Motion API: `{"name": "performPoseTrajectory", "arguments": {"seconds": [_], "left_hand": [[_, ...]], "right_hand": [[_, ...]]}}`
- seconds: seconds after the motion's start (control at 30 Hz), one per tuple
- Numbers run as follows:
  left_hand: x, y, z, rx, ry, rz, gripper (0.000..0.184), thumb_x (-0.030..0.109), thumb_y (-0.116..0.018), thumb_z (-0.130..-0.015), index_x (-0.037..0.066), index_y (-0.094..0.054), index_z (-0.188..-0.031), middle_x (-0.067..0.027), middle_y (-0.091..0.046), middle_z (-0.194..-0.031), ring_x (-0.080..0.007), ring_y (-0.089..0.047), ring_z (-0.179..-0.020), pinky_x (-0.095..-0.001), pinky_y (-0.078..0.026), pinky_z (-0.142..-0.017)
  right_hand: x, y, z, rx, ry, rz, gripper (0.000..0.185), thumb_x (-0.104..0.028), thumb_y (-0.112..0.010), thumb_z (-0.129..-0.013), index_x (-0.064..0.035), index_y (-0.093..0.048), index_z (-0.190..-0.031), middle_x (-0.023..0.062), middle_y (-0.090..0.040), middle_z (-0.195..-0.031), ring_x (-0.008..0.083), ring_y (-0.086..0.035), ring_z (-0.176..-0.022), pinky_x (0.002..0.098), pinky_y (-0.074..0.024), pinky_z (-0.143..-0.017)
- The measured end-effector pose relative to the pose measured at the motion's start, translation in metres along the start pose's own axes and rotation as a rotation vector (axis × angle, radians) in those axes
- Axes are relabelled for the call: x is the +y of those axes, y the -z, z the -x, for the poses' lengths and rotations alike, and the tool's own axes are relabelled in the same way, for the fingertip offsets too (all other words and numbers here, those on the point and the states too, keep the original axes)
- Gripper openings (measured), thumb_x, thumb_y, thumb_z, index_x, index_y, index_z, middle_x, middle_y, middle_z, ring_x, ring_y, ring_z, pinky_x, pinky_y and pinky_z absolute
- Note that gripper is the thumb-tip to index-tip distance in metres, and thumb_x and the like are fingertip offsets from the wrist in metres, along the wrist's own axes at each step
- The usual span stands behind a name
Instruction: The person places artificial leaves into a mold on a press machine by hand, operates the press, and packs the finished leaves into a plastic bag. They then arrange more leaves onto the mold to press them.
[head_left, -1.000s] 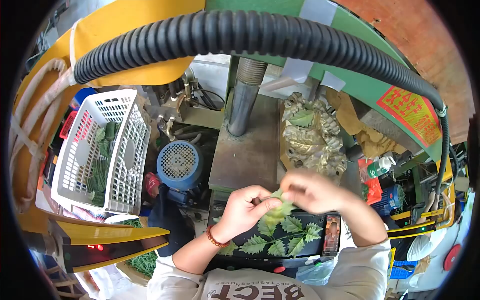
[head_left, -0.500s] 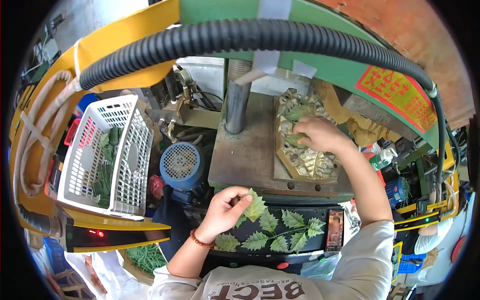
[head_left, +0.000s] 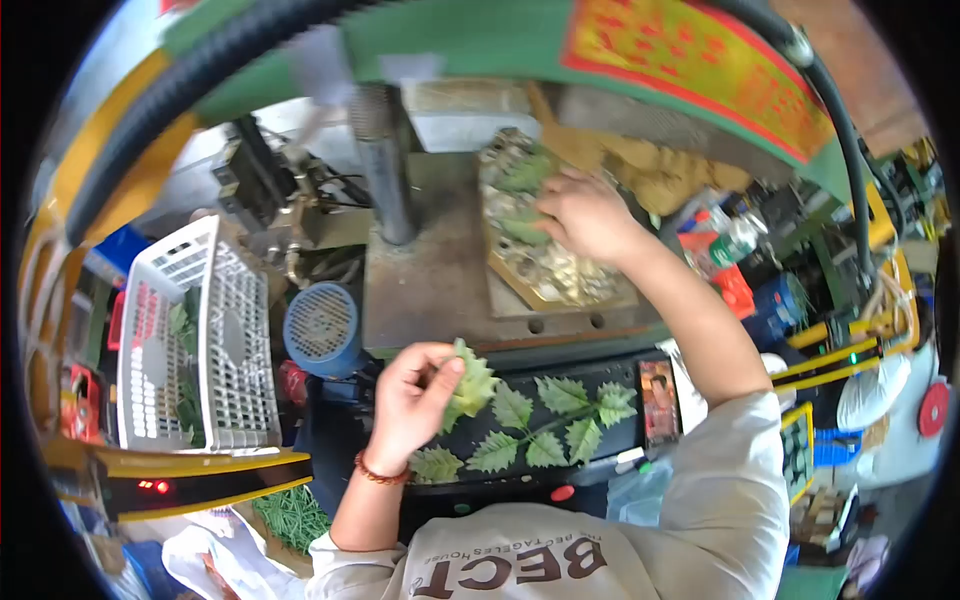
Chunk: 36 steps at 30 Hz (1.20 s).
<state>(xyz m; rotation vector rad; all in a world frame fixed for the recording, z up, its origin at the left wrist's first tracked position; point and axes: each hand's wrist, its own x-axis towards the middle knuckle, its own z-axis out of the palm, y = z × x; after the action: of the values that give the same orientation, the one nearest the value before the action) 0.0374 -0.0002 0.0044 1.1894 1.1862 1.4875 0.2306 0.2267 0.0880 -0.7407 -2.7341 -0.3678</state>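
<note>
My left hand [head_left: 412,395] is closed, thumb and fingers pinching a few pale green artificial leaves [head_left: 470,390] above a black ledge. A leafy spray [head_left: 545,435] with several jagged leaves lies spread on that ledge. Farther up, my right hand [head_left: 590,215] reaches over a metal leaf mould [head_left: 565,280], its fingers curled down onto a green leaf [head_left: 527,228] there. Another leaf [head_left: 525,173] rests on the mould just beyond. My fingers partly hide the leaf they touch.
The mould sits on a steel press bed [head_left: 430,300] beside a metal column [head_left: 385,190]. A white basket [head_left: 240,340] holding dark green leaves stands left, near a blue motor [head_left: 322,328]. A phone [head_left: 658,405] lies right of the spray. A green press beam [head_left: 480,45] spans overhead.
The camera view has turned, so the press and mould appear farther left and higher. My right hand stays at the leaf on the mould; my left hand still holds its leaves.
</note>
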Motion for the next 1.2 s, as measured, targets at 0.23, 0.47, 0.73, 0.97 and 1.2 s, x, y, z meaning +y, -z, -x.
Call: {"name": "performPoseTrajectory", "arguments": {"seconds": [0.23,0.47,0.73,0.97,1.2], "left_hand": [[0.004,-0.005,0.003,-0.004,0.065,-0.002,0.013,0.003,-0.062,-0.088,-0.001,-0.061,-0.1,0.0005,-0.058,-0.074,-0.0045,-0.042,-0.059,-0.0166,-0.035,-0.053],[0.006,-0.009,0.001,-0.041,0.04,-0.029,0.018,0.003,-0.063,-0.086,0.0,-0.06,-0.104,-0.0005,-0.059,-0.076,-0.0046,-0.044,-0.058,-0.0162,-0.034,-0.053],[0.039,-0.024,-0.003,-0.029,0.011,-0.429,0.033,-0.001,-0.067,-0.081,0.002,-0.057,-0.113,-0.0021,-0.062,-0.081,-0.0054,-0.046,-0.062,-0.0162,-0.036,-0.058],[0.035,-0.035,-0.012,-0.137,-0.142,-0.423,0.04,-0.001,-0.067,-0.078,0.002,-0.053,-0.116,-0.0081,-0.061,-0.099,-0.0095,-0.047,-0.062,-0.0182,-0.039,-0.056],[0.0,-0.028,-0.018,-0.107,-0.027,-0.129,0.058,-0.01,-0.062,-0.078,0.002,-0.039,-0.13,-0.0134,-0.055,-0.11,-0.0135,-0.052,-0.082,-0.0201,-0.043,-0.069]], "right_hand": [[0.004,0.001,0.006,-0.143,-0.067,0.029,0.012,-0.018,-0.065,-0.074,-0.0065,-0.062,-0.072,0.0056,-0.061,-0.079,0.025,-0.057,-0.087,0.0361,-0.0462,-0.081],[0.001,0.005,0.005,-0.188,-0.027,0.066,0.016,-0.02,-0.066,-0.074,-0.0065,-0.062,-0.081,0.0061,-0.061,-0.083,0.0266,-0.057,-0.089,0.0371,-0.0458,-0.083],[-0.06,0.056,0.021,0.047,-0.049,-0.575,0.031,-0.029,-0.07,-0.072,-0.0086,-0.058,-0.093,0.0077,-0.056,-0.086,0.0265,-0.056,-0.079,0.0385,-0.0465,-0.07],[-0.051,0.06,0.046,0.101,-0.043,-0.761,0.005,-0.004,-0.057,-0.078,-0.0081,-0.057,-0.077,0.0024,-0.056,-0.075,0.0195,-0.052,-0.063,0.0324,-0.0431,-0.059],[0.104,-0.101,0.003,0.455,-0.521,0.013,0.052,-0.037,-0.05,-0.088,-0.0051,-0.048,-0.129,0.0163,-0.05,-0.131,0.0334,-0.048,-0.118,0.046,-0.0355,-0.098]]}}
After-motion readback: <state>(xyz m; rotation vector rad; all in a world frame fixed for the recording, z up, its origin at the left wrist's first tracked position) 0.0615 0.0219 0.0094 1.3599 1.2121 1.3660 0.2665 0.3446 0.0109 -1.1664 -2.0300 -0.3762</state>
